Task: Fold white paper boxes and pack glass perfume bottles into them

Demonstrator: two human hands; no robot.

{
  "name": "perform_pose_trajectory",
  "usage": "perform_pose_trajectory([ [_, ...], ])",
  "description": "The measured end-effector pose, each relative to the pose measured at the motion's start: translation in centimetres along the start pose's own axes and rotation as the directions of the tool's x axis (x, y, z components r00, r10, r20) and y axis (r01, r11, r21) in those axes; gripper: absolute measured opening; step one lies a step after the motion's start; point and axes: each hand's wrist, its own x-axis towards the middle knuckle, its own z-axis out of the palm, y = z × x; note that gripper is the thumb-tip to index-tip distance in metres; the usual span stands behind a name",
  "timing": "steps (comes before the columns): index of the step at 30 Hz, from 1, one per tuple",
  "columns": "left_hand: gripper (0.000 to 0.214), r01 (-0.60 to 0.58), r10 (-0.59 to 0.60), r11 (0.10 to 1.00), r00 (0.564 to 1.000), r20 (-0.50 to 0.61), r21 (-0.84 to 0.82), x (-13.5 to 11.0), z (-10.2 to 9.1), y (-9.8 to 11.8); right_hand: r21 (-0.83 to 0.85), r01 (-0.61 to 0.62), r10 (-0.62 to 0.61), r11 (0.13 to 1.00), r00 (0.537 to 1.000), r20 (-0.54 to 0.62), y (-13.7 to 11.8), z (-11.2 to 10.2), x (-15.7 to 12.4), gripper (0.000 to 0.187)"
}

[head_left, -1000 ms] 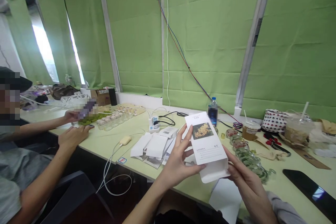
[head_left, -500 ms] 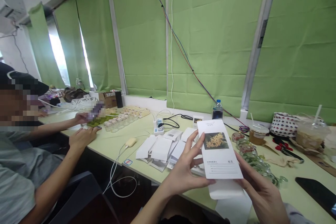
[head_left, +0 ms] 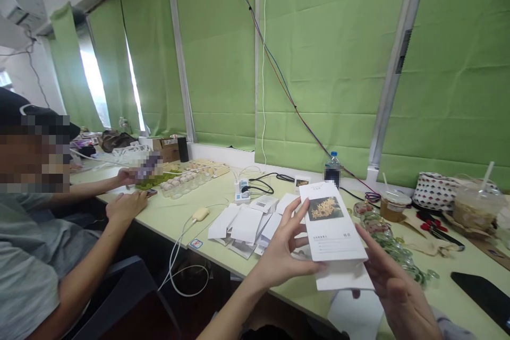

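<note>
A white paper box (head_left: 332,231) with a printed photo of yellow blossoms is held up over the table's front edge. Its near end gapes open, with a white flap (head_left: 345,276) sticking out toward me. My left hand (head_left: 279,249) grips the box along its left side, thumb below and fingers on top. Along the right edge, my right hand (head_left: 400,287) holds the box, and a fingertip shows beneath the flap. Below lies another white piece of card or paper (head_left: 356,313). Several flat white boxes (head_left: 245,223) are piled left of my left hand.
Green and reddish clear beads or bangles (head_left: 398,249) lie right of the box. Behind them stand a drink cup (head_left: 392,206) and a larger cup (head_left: 476,207). A black phone (head_left: 480,297) rests at right. Cables surround a power strip (head_left: 241,191). A person (head_left: 27,255) sits at left.
The box has tipped so its open near end shows more, and the flap has swung up to stick out. Both hands stay on the box. The view has shifted slightly.
</note>
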Motion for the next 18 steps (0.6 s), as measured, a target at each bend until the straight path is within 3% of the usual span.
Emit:
perform_pose_trajectory([
  [3, 0.102, 0.009, -0.011, 0.999, 0.999, -0.04, -0.053, 0.2, -0.1, -0.4, 0.142, -0.063, 0.057, 0.988, 0.997, 0.046, -0.3, 0.5, -0.1, 0.067],
  [8, 0.101, 0.01, -0.013, 0.998, 0.999, -0.041, -0.069, 0.3, -0.1, -0.5, 0.04, -0.166, 0.168, 0.985, 0.984, -0.052, -1.2, 1.4, -0.1, 0.062],
  [13, 0.102, -0.006, 0.005, 1.0, 0.999, -0.046, -0.007, 0.2, -0.1, -0.5, 0.053, -0.169, 0.176, 0.984, 0.968, -0.181, -1.6, 2.0, 0.1, 0.054],
  [18, 0.1, -0.046, 0.047, 0.995, 0.999, -0.004, 0.092, 0.0, 0.1, -0.3, 0.054, -0.161, 0.169, 0.985, 0.958, -0.231, -0.7, 1.7, 0.3, 0.052],
])
